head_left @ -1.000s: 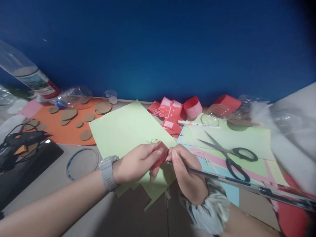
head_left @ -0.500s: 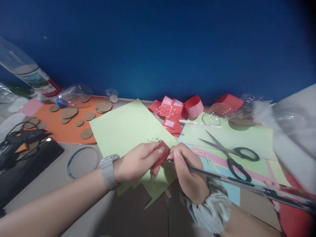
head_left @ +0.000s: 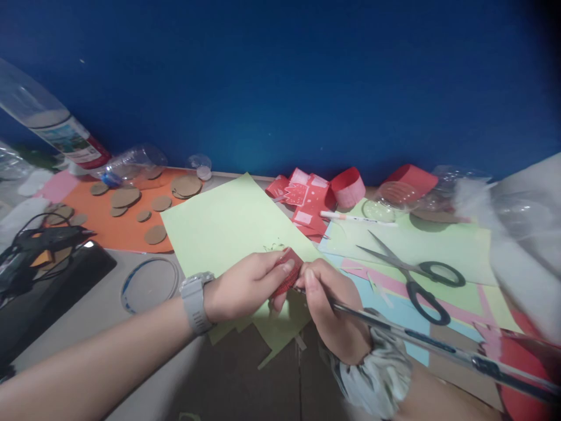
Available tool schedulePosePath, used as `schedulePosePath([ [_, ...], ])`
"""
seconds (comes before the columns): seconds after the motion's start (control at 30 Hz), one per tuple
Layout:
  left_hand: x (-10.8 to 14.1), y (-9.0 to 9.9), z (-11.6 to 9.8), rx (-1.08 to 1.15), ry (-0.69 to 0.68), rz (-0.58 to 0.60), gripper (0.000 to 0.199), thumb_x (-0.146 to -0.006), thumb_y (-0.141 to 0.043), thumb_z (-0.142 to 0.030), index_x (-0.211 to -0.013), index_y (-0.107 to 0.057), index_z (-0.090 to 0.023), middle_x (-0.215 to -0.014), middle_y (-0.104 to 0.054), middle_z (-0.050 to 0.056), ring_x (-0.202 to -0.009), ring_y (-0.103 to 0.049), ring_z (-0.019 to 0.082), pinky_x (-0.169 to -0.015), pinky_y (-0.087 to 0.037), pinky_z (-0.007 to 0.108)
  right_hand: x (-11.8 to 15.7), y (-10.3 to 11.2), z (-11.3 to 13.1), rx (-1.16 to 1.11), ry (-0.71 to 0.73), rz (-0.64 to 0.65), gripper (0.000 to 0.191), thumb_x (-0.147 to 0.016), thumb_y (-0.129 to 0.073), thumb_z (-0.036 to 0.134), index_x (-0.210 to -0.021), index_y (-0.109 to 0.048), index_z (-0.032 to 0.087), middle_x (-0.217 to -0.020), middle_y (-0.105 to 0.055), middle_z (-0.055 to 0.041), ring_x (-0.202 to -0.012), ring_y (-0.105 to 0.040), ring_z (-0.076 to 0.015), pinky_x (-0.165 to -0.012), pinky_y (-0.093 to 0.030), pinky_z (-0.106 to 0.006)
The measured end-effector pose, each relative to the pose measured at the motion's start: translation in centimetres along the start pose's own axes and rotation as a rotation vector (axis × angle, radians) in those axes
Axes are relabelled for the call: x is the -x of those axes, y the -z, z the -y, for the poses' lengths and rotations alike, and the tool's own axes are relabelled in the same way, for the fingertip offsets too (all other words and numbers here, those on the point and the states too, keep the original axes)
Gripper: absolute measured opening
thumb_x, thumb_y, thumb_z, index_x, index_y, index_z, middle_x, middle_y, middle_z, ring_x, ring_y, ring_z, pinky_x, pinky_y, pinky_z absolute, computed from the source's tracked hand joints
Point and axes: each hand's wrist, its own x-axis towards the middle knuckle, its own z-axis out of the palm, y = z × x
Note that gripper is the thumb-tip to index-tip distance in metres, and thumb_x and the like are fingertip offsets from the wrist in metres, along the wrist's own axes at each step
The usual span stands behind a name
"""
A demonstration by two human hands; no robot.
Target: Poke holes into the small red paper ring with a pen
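My left hand [head_left: 245,286], with a grey watch at the wrist, pinches a small dark red piece [head_left: 288,271] between thumb and fingers. Close beside it, my right hand [head_left: 333,301] is closed round a long dark pen-like tool [head_left: 407,336], whose tip end meets the red piece. The tool stretches away to the lower right, blurred. Beneath both hands lies a pale green sheet [head_left: 223,225] with small dark marks near my left fingertips.
Black-handled scissors [head_left: 414,272] lie open on coloured paper at right. Red paper shapes [head_left: 309,202] and a white marker [head_left: 357,219] sit behind. Left are cardboard discs on an orange sheet [head_left: 99,225], plastic bottles [head_left: 65,134], a clear ring [head_left: 149,285] and a black device [head_left: 65,298].
The view has shifted slightly. My right hand and the tool have tilted a little, the tool's far end now lower. Both hands keep their hold.
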Motion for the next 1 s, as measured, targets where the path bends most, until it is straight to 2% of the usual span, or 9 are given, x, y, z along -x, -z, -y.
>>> schedulePosePath([
  [0.23,0.0,0.0,0.1,-0.028,-0.011,-0.011,0.043,-0.103,-0.027,-0.033,-0.068,-0.047,-0.017,-0.062,-0.057,-0.001,-0.067,-0.054,0.012,-0.079,-0.043,0.024,0.0,0.0,-0.1,0.029,-0.009,-0.077,0.026,-0.097,-0.040,0.022,-0.072,-0.046,0.021,-0.059,-0.049,0.0050,-0.052,-0.043,-0.0093,-0.050,-0.033,-0.023],
  [0.43,-0.1,0.0,0.2,-0.006,-0.021,-0.006,0.041,-0.103,-0.026,-0.034,-0.071,-0.047,-0.017,-0.060,-0.056,-0.002,-0.063,-0.054,0.011,-0.076,-0.043,0.024,-0.1,0.0,0.2,0.005,0.031,0.033,0.029,-0.098,-0.038,0.023,-0.070,-0.046,0.021,-0.061,-0.058,0.0039,-0.057,-0.050,-0.0108,-0.055,-0.038,-0.024],
  [0.6,-0.1,0.0,0.2,-0.013,-0.014,-0.021,0.042,-0.103,-0.026,-0.034,-0.070,-0.046,-0.017,-0.061,-0.057,-0.002,-0.065,-0.054,0.011,-0.079,-0.042,0.024,0.0,0.0,0.2,0.030,-0.019,-0.052,0.027,-0.097,-0.039,0.023,-0.072,-0.047,0.021,-0.058,-0.052,0.0044,-0.054,-0.047,-0.0099,-0.052,-0.036,-0.023],
  [0.77,-0.1,-0.1,0.3,0.004,-0.022,-0.017,0.040,-0.103,-0.027,-0.035,-0.074,-0.047,-0.017,-0.060,-0.056,-0.002,-0.062,-0.054,0.011,-0.075,-0.044,0.024,0.1,-0.2,0.2,-0.031,0.006,-0.017,0.027,-0.096,-0.043,0.021,-0.070,-0.048,0.020,-0.058,-0.054,0.0051,-0.054,-0.048,-0.0090,-0.052,-0.035,-0.021],
  [0.83,0.0,-0.2,0.4,0.025,-0.015,-0.036,0.041,-0.103,-0.027,-0.034,-0.073,-0.050,-0.017,-0.062,-0.058,0.000,-0.064,-0.055,0.012,-0.078,-0.044,0.025,0.0,-0.4,-0.1,-0.116,-0.002,-0.125,0.026,-0.097,-0.044,0.022,-0.071,-0.050,0.020,-0.061,-0.052,0.0052,-0.055,-0.048,-0.0086,-0.051,-0.035,-0.021],
  [0.93,0.2,-0.6,0.5,0.106,-0.054,-0.119,0.051,-0.103,-0.025,-0.037,-0.070,-0.058,-0.014,-0.070,-0.064,0.006,-0.073,-0.058,0.016,-0.085,-0.045,0.029,-0.7,-0.5,-0.8,-0.252,-0.084,-0.412,0.018,-0.095,-0.051,0.030,-0.079,-0.052,0.022,-0.066,-0.051,0.0052,-0.057,-0.047,-0.0089,-0.054,-0.038,-0.021],
  [1.0,0.4,-0.9,0.6,0.164,-0.109,-0.216,0.056,-0.103,-0.021,-0.039,-0.078,-0.064,-0.012,-0.082,-0.067,0.010,-0.081,-0.060,0.019,-0.090,-0.045,0.033,-1.2,-0.4,-1.1,-0.307,-0.188,-0.447,0.017,-0.093,-0.055,0.036,-0.085,-0.054,0.022,-0.065,-0.050,0.0055,-0.057,-0.048,-0.0095,-0.056,-0.039,-0.021],
])
